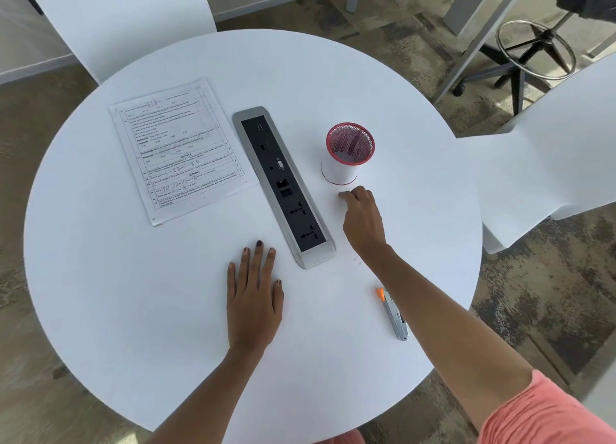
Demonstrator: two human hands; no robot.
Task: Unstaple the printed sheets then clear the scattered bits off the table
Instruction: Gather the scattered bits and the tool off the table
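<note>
The printed sheets (181, 150) show headings "SECTION B" and "SECTION C".

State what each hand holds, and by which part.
Left hand lies flat on the round white table, holding nothing. Right hand: fingertips pinched; contents too small to tell.

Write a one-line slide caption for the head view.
Right hand reaches toward the mesh cup; left hand rests flat on the table.

I have one view only: the head camera looks forward and steeply down from close above the round desk (133, 310), wide enough to catch floor all round.
</note>
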